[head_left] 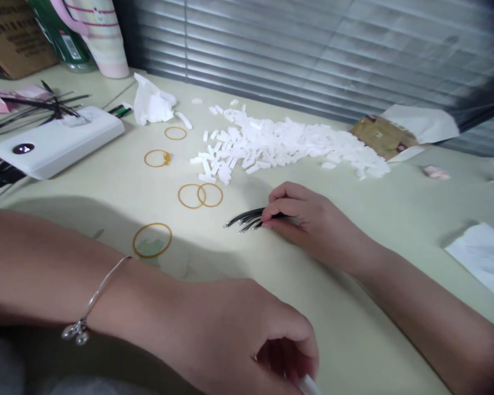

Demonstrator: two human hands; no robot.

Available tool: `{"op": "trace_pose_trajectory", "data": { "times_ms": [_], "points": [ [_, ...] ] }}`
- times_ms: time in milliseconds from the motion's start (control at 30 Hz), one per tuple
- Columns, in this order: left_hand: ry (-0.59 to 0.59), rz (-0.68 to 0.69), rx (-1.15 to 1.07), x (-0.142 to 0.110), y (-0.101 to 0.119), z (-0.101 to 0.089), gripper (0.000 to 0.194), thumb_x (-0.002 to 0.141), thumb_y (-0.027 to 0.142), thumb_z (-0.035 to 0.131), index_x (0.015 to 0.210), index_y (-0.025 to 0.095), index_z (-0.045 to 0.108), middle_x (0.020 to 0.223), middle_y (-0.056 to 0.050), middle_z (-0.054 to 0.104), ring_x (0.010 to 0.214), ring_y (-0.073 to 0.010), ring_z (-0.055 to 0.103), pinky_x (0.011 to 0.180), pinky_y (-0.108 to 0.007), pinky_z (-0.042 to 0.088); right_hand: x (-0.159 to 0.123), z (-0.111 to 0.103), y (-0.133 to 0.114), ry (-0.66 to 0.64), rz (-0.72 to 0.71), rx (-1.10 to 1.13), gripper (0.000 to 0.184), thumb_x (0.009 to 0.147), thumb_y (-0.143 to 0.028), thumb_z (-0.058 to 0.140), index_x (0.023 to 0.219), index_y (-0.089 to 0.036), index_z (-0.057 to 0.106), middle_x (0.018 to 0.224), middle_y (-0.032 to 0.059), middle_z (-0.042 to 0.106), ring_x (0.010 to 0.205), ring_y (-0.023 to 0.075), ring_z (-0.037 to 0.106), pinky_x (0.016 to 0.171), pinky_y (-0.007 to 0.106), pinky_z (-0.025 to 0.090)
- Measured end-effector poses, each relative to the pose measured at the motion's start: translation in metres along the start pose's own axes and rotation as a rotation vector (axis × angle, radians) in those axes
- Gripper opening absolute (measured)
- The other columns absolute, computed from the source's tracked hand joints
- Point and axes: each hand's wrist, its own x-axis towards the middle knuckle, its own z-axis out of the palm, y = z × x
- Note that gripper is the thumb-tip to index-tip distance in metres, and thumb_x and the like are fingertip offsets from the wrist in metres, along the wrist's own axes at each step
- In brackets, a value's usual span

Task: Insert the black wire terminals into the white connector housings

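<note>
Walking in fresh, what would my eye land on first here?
Probably the big heap of small white oblong pieces spread across the far middle of the pale green tabletop, in front of the grey slatted blind. Then come the left hand, large in the near foreground with a thin silver bracelet near its wrist, and, beyond it, the right hand pinching a bundle of thin black cables with silvery tips.

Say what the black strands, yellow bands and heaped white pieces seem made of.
Black strands: likely plastic-coated wire, smooth, given the silvery tips. Yellow bands: probably rubber, being thin loops; finish unclear. White pieces: perhaps plastic or foam, matte, showing no glints; blur leaves it open.
</note>
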Motion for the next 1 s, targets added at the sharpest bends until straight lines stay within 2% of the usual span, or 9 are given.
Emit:
{"op": "trace_pose_trajectory", "data": {
  "times_ms": [167, 300, 367, 433, 533, 600, 667, 867, 1000],
  "points": [
    [0.029, -0.027, -0.051, 0.001, 0.001, 0.0, 0.007, 0.074, 0.014, 0.06, 0.08, 0.015, 0.061, 0.072, 0.003, 0.058, 0.066, -0.0082, 0.055, 0.05, -0.011, 0.04, -0.003, 0.007, -0.006, -0.035, -0.027, -0.14, 0.01, 0.085, -0.013, 0.042, 0.08, -0.019, 0.047, 0.094, 0.0075, 0.049, 0.085, 0.0177, 0.047, 0.07, 0.029, 0.043],
    [0.016, -0.081, -0.125, 0.002, 0.002, -0.001, 0.005, 0.074, 0.015, 0.061, 0.078, 0.015, 0.059, 0.072, 0.002, 0.055, 0.066, -0.0074, 0.052, 0.05, -0.011, 0.038, -0.005, 0.011, -0.009, 0.007, -0.043, -0.229, 0.013, 0.087, -0.013, 0.036, 0.081, -0.017, 0.046, 0.093, 0.0112, 0.048, 0.084, 0.0215, 0.045, 0.076, 0.038, 0.04],
    [0.031, -0.095, -0.222, 0.001, 0.001, -0.001, 0.009, 0.073, 0.02, 0.063, 0.078, 0.016, 0.056, 0.073, 0.003, 0.056, 0.063, -0.0064, 0.05, 0.049, -0.011, 0.037, -0.01, 0.005, -0.011, 0.049, -0.036, -0.24, 0.014, 0.087, -0.012, 0.034, 0.083, -0.018, 0.045, 0.096, 0.0117, 0.049, 0.084, 0.0216, 0.046, 0.075, 0.038, 0.041],
    [0.121, -0.071, -0.327, 0.002, 0.0, -0.002, 0.011, 0.074, 0.022, 0.062, 0.079, 0.017, 0.054, 0.077, 0.002, 0.057, 0.062, -0.0059, 0.05, 0.049, -0.012, 0.037, -0.02, -0.006, -0.018, 0.125, 0.003, -0.234, 0.012, 0.087, -0.013, 0.034, 0.086, -0.02, 0.043, 0.095, 0.0101, 0.051, 0.081, 0.02, 0.05, 0.068, 0.033, 0.043],
    [0.347, 0.024, -0.44, 0.005, -0.001, -0.005, 0.007, 0.076, 0.019, 0.059, 0.078, 0.016, 0.052, 0.075, 0.002, 0.057, 0.064, -0.0059, 0.051, 0.056, -0.015, 0.041, -0.04, -0.024, -0.034, 0.224, 0.149, -0.134, 0.005, 0.089, -0.024, 0.039, 0.091, -0.025, 0.043, 0.076, 0.003, 0.056, 0.062, 0.0149, 0.053, 0.05, 0.026, 0.041],
    [0.448, 0.054, -0.494, 0.008, -0.003, -0.008, 0.005, 0.079, 0.017, 0.056, 0.079, 0.016, 0.051, 0.07, 0.003, 0.055, 0.065, -0.0062, 0.053, 0.063, -0.018, 0.044, -0.052, -0.03, -0.044, 0.182, 0.239, -0.025, 0.008, 0.089, -0.032, 0.041, 0.09, -0.028, 0.048, 0.068, -0.0003, 0.058, 0.054, 0.0128, 0.054, 0.043, 0.024, 0.04],
    [0.484, 0.028, -0.54, 0.012, -0.004, -0.01, 0.005, 0.08, 0.02, 0.055, 0.08, 0.016, 0.051, 0.069, 0.004, 0.056, 0.067, -0.0066, 0.055, 0.067, -0.02, 0.045, -0.057, -0.031, -0.051, 0.111, 0.285, 0.059, 0.015, 0.089, -0.036, 0.041, 0.084, -0.029, 0.054, 0.066, -0.0011, 0.061, 0.052, 0.0124, 0.055, 0.042, 0.024, 0.041],
    [0.482, -0.001, -0.548, 0.015, -0.006, -0.011, 0.005, 0.081, 0.019, 0.057, 0.08, 0.016, 0.053, 0.069, 0.005, 0.057, 0.067, -0.005, 0.056, 0.068, -0.018, 0.045, -0.051, -0.033, -0.051, -0.08, 0.455, 0.133, 0.024, 0.087, -0.03, 0.039, 0.071, -0.022, 0.054, 0.059, -0.0033, 0.056, 0.05, 0.0104, 0.05, 0.044, 0.024, 0.038],
    [0.468, -0.024, -0.549, 0.016, -0.005, -0.012, 0.005, 0.081, 0.019, 0.058, 0.08, 0.015, 0.056, 0.072, 0.004, 0.059, 0.07, -0.0051, 0.058, 0.071, -0.017, 0.047, -0.048, -0.036, -0.047, -0.096, 0.461, 0.24, 0.028, 0.087, -0.03, 0.038, 0.064, -0.02, 0.05, 0.052, -0.0048, 0.047, 0.048, 0.0081, 0.043, 0.041, 0.02, 0.034]
  ]
}}
